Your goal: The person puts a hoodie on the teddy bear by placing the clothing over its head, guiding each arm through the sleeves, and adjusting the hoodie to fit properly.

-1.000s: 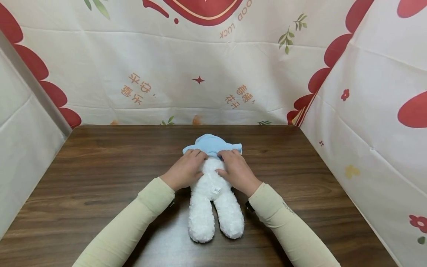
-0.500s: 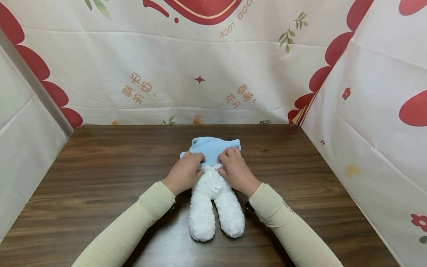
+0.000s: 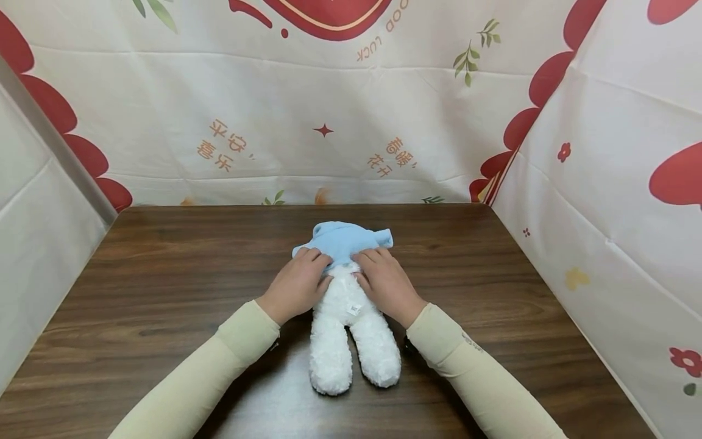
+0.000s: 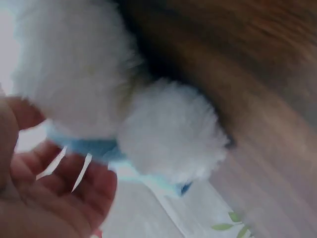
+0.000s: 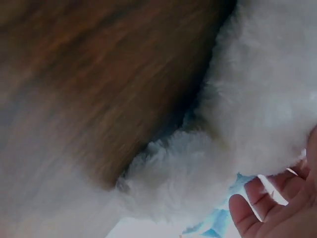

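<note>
A white fluffy plush toy (image 3: 342, 305) lies on the wooden table, its legs pointing toward me and a small tag on its body. A light blue doll garment (image 3: 341, 239) covers its far end, a sleeve-like part jutting out at the right. My left hand (image 3: 296, 285) rests on the garment's left near edge, thumb by the white fur. Opposite it, my right hand (image 3: 389, 283) touches the right near edge the same way. Both wrist views show loosely bent fingers (image 4: 101, 186) with gaps between them, beside the blue cloth. The toy's head is hidden.
The dark wooden table (image 3: 181, 286) extends on both sides of the toy. A white printed cloth backdrop (image 3: 263, 91) stands along its far edge, with another cloth wall (image 3: 609, 183) at the right.
The garment's near edge came down over the toy's body, then stayed about there. Since half a second ago my fingers have straightened somewhat over the cloth, and the left hand shifted slightly left.
</note>
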### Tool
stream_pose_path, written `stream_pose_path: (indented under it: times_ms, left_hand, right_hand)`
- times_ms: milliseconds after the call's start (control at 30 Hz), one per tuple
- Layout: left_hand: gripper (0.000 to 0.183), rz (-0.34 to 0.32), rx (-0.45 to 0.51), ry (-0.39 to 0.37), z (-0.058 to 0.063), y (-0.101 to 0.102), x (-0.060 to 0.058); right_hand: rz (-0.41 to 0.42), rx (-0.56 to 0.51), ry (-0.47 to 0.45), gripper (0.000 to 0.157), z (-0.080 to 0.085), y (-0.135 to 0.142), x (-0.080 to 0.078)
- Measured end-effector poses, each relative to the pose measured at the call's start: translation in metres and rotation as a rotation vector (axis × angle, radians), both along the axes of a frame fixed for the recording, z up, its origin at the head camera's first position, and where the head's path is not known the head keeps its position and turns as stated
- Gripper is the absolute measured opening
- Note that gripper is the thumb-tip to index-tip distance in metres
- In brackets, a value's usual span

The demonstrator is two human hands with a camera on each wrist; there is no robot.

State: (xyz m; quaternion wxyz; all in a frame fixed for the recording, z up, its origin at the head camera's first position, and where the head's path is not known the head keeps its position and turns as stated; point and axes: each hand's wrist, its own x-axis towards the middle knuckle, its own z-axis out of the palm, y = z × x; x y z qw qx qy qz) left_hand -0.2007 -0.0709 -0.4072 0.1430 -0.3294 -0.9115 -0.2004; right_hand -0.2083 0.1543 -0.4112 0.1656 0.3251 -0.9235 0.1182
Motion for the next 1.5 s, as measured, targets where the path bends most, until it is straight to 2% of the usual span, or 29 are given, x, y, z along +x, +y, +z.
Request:
stream_pose_path:
  times_ms: [133, 200, 267, 333, 433, 567, 600, 667, 767, 867, 933, 1033, 1200, 1333, 1500]
  left_hand:
    - [0.047, -0.059, 0.003, -0.185, 0.008, -0.011, 0.004]
    - [0.057, -0.089, 0.006, -0.255, 0.01, -0.014, 0.005]
    - [0.061, -0.107, 0.006, -0.27, 0.009, -0.015, 0.004]
    - [0.062, -0.112, 0.002, -0.254, 0.008, -0.014, 0.003]
    - [0.062, -0.094, 0.003, -0.224, 0.006, -0.013, 0.002]
    - [0.067, -0.057, 0.007, -0.259, 0.005, -0.013, 0.003]
    - [0.068, -0.052, 0.007, -0.267, 0.004, -0.013, 0.004]
    - [0.068, -0.043, 0.018, -0.274, 0.004, -0.012, 0.004]
    - [0.062, -0.038, 0.046, -0.248, 0.001, -0.01, 0.004]
    - [0.048, -0.035, 0.085, -0.196, -0.002, -0.007, 0.005]
    - [0.037, -0.032, 0.093, -0.155, -0.004, -0.005, 0.005]
    - [0.026, -0.029, 0.089, -0.082, -0.008, -0.002, 0.006]
    - [0.033, -0.032, 0.078, 0.046, -0.008, 0.0, 0.009]
    - [0.039, 0.004, 0.058, 0.106, -0.005, 0.002, 0.009]
    - [0.04, 0.033, 0.088, 0.223, 0.003, 0.006, 0.006]
  right_hand:
    - [0.017, -0.032, -0.004, 0.019, -0.002, -0.002, -0.003]
    - [0.011, -0.037, -0.011, 0.015, -0.002, -0.003, -0.004]
    - [0.005, -0.035, -0.022, 0.015, -0.001, -0.002, -0.005]
    - [0.015, -0.028, -0.048, 0.015, 0.001, 0.0, -0.006]
    - [0.043, -0.036, -0.137, 0.016, 0.009, 0.005, -0.006]
    - [0.089, -0.052, -0.314, 0.047, 0.023, 0.012, 0.0]
    - [0.099, -0.047, -0.339, 0.054, 0.025, 0.013, 0.001]
    - [0.117, -0.037, -0.362, 0.058, 0.026, 0.014, 0.002]
    - [0.136, -0.048, -0.333, 0.044, 0.025, 0.01, 0.002]
    - [0.147, -0.072, -0.298, 0.022, 0.024, 0.006, 0.002]
    - [0.154, -0.063, -0.27, 0.016, 0.024, 0.003, 0.003]
    - [0.169, -0.015, -0.191, 0.017, 0.021, 0.002, 0.004]
    - [0.193, 0.06, -0.038, 0.022, 0.017, 0.003, 0.004]
    - [0.194, 0.096, -0.002, 0.024, 0.016, 0.003, 0.003]
    - [0.178, 0.067, 0.031, 0.024, 0.019, -0.001, 0.0]
